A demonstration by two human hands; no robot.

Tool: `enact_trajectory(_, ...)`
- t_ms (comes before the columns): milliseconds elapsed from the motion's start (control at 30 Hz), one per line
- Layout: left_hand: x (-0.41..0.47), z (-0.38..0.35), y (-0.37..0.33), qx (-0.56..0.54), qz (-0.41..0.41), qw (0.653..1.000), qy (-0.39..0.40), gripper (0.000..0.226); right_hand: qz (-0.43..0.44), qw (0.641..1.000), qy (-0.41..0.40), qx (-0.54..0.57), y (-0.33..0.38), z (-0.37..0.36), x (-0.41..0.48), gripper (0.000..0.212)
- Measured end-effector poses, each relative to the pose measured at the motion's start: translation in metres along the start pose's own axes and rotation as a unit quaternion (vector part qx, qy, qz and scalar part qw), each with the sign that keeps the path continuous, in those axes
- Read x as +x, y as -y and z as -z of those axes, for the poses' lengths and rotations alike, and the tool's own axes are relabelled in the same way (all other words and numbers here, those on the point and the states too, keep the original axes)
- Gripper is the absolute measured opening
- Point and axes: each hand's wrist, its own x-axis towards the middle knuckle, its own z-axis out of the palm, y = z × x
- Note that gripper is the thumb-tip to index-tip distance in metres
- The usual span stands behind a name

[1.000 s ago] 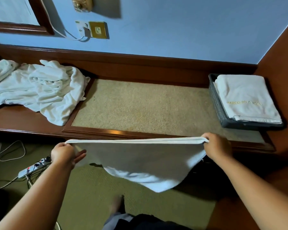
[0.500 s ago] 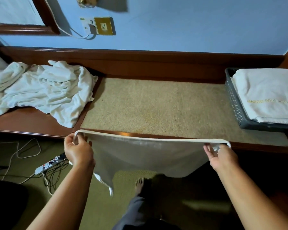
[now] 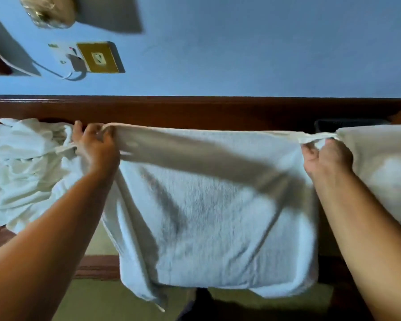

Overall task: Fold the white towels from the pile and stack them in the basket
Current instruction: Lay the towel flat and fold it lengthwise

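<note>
The blue wall (image 3: 241, 54) filled everything above the towel. The towel (image 3: 206, 216) hung spread in front of me, its top edge stretched level between my 2 hands, its lower part drooping in soft, blurred folds. Behind the towel's top edge ran a dark wooden rail (image 3: 195, 110). Left of the towel lay the rumpled pile of white towels (image 3: 26, 172). Right of the towel sat 1 folded towel (image 3: 384, 172) in the basket (image 3: 347, 124), of which only a dark strip of rim showed above the towel's right corner. My left hand (image 3: 95, 147) gripped the towel's top left corner, fingers curled round the hem. My right hand (image 3: 326, 158) pinched the top right corner. High above the towel's left corner sat a brass switch plate (image 3: 100, 57).
</note>
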Motion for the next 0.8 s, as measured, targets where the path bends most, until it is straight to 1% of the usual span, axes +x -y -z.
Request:
enact_trajectory(33, 0.022, -0.015, -0.007, 0.021, -0.012, 1.0, 0.003, 0.026, 0.016, 0.998, 0.027, -0.048, -0.003, -0.019, 0.023, 0.02)
enact_trajectory(67, 0.042, -0.031, -0.01, 0.048, -0.026, 0.998, 0.014, 0.024, 0.032, 0.99, 0.047, -0.128, -0.013, -0.035, 0.042, 0.028)
enact_trajectory(100, 0.057, -0.048, -0.01, 0.085, -0.042, 0.995, 0.04, 0.023, 0.053, 0.974, 0.068, -0.207, -0.023, -0.048, 0.054, 0.04)
enact_trajectory(133, 0.065, -0.064, -0.01, 0.134, -0.053, 0.987, 0.076, 0.028, 0.067, 0.951, 0.083, -0.289, -0.037, -0.057, 0.064, 0.053)
enact_trajectory(167, 0.067, -0.081, -0.007, 0.188, -0.063, 0.974, 0.113, 0.039, 0.088, 0.919, 0.071, -0.378, -0.056, -0.06, 0.076, 0.069)
enact_trajectory(200, 0.063, -0.098, -0.003, 0.234, -0.073, 0.958, 0.152, 0.052, 0.12, 0.871, 0.067, -0.472, -0.076, -0.057, 0.084, 0.081)
enact_trajectory(233, 0.052, -0.115, 0.005, 0.263, -0.086, 0.941, 0.193, 0.061, 0.138, 0.822, 0.088, -0.545, -0.099, -0.048, 0.087, 0.088)
enact_trajectory(267, 0.034, -0.129, 0.014, 0.278, -0.105, 0.925, 0.237, 0.064, 0.141, 0.78, 0.128, -0.596, -0.122, -0.035, 0.084, 0.09)
enact_trajectory(300, 0.011, -0.141, 0.029, 0.28, -0.135, 0.907, 0.285, 0.064, 0.126, 0.745, 0.166, -0.634, -0.145, -0.016, 0.08, 0.089)
enact_trajectory(367, -0.049, -0.154, 0.064, 0.267, -0.191, 0.864, 0.381, 0.063, 0.062, 0.691, 0.206, -0.69, -0.183, 0.031, 0.062, 0.083)
enact_trajectory(467, -0.15, -0.148, 0.108, 0.274, -0.221, 0.787, 0.507, 0.063, -0.005, 0.62, 0.182, -0.763, -0.21, 0.107, 0.041, 0.077)
enact_trajectory(533, -0.196, -0.138, 0.121, 0.313, -0.239, 0.735, 0.552, 0.067, -0.003, 0.583, 0.163, -0.796, -0.206, 0.143, 0.028, 0.074)
enact_trajectory(567, -0.209, -0.135, 0.124, 0.332, -0.244, 0.719, 0.559, 0.068, 0.0, 0.577, 0.149, -0.803, -0.201, 0.157, 0.024, 0.072)
enact_trajectory(600, -0.217, -0.132, 0.124, 0.344, -0.242, 0.71, 0.565, 0.067, 0.003, 0.578, 0.131, -0.805, -0.195, 0.17, 0.021, 0.07)
enact_trajectory(667, -0.222, -0.128, 0.123, 0.337, -0.236, 0.705, 0.577, 0.069, 0.0, 0.588, 0.079, -0.805, -0.181, 0.193, 0.021, 0.071)
enact_trajectory(800, -0.204, -0.127, 0.124, 0.335, -0.276, 0.689, 0.581, 0.072, -0.021, 0.64, -0.007, -0.768, -0.165, 0.221, 0.034, 0.09)
